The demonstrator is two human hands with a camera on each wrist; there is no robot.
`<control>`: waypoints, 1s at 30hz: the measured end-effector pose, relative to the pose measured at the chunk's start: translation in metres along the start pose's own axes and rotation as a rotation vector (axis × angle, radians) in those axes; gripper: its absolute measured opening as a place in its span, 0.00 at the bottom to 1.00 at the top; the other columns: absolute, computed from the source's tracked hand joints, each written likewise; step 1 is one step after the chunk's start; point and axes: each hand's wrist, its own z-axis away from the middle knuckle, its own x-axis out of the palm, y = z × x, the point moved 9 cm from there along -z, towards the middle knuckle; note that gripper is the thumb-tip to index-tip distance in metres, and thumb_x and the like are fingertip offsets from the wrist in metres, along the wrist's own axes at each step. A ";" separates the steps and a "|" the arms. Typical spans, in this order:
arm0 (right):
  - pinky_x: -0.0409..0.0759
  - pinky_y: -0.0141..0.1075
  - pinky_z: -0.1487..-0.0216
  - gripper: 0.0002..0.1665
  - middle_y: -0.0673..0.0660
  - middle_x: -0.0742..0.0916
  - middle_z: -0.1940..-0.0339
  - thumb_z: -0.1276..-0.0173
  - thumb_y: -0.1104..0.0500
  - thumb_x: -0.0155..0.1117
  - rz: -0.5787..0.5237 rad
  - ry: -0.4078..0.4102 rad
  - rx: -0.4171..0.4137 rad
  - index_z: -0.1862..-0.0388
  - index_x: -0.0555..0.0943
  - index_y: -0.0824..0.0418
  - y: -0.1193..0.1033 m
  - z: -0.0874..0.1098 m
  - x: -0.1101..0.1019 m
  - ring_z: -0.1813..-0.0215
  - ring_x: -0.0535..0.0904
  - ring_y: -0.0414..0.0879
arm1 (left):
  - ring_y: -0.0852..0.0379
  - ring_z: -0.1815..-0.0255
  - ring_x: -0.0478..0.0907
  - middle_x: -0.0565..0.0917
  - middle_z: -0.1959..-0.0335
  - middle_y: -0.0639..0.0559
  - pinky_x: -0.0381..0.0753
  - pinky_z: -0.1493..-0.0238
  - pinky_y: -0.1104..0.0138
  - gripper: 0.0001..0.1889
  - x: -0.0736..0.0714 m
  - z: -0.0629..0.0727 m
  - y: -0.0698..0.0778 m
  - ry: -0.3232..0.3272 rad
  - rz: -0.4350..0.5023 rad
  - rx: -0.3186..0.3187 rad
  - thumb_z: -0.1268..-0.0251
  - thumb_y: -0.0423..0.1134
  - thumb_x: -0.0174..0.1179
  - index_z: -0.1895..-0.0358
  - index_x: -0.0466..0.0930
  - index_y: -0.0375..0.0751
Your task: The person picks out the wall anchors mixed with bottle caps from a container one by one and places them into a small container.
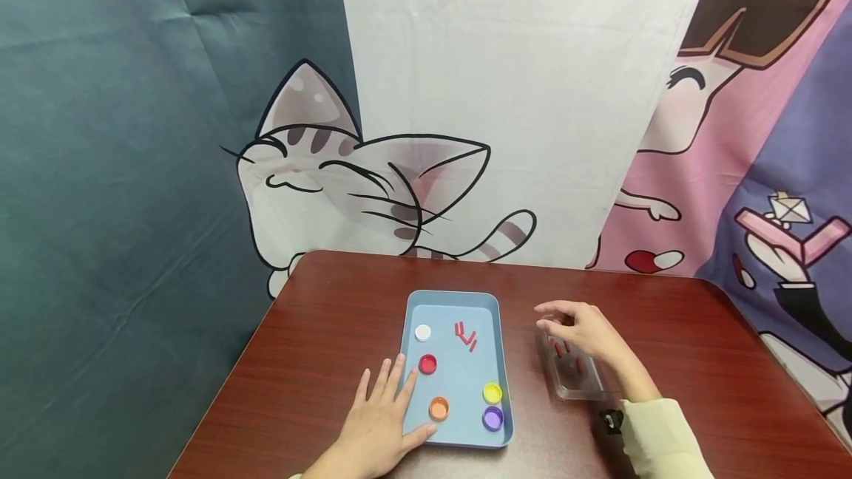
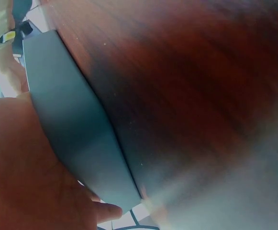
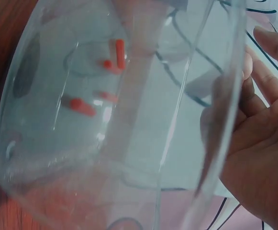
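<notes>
My left hand [image 1: 376, 420] lies with spread fingers along the near left edge of a light blue tray [image 1: 459, 431]. In the left wrist view the tray's outer wall [image 2: 76, 124] stands beside that hand. My right hand [image 1: 586, 327] hovers at the far end of a clear plastic box [image 1: 586, 394], thumb and forefinger apart. Several short red sticks [image 1: 579, 366] lie inside the box. The right wrist view shows the hand [image 3: 263, 129] beyond the box's clear wall, with part of it seen through the plastic.
In the tray are several small red sticks [image 1: 473, 346] and round caps: white [image 1: 422, 333], red [image 1: 428, 364], orange [image 1: 438, 409], yellow [image 1: 492, 393] and purple [image 1: 493, 419]. The brown wooden table [image 1: 319, 331] ends at a printed curtain [image 1: 466, 94].
</notes>
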 end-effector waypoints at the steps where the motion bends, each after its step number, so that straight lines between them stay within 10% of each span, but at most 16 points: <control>1: 0.72 0.32 0.78 0.16 0.49 0.79 0.79 0.33 0.52 0.73 -0.005 -0.003 0.001 0.48 0.87 0.54 -0.001 -0.001 0.001 0.79 0.72 0.39 | 0.36 0.22 0.57 0.59 0.21 0.38 0.53 0.28 0.35 0.46 -0.001 0.000 0.000 -0.009 0.009 -0.002 0.33 0.74 0.47 0.24 0.66 0.42; 30: 0.71 0.32 0.72 0.18 0.47 0.78 0.78 0.36 0.52 0.75 -0.022 -0.020 0.032 0.49 0.88 0.57 -0.027 -0.022 0.046 0.73 0.72 0.41 | 0.36 0.20 0.53 0.55 0.19 0.39 0.51 0.26 0.36 0.47 -0.005 -0.001 0.002 -0.093 0.020 -0.014 0.32 0.75 0.44 0.22 0.62 0.43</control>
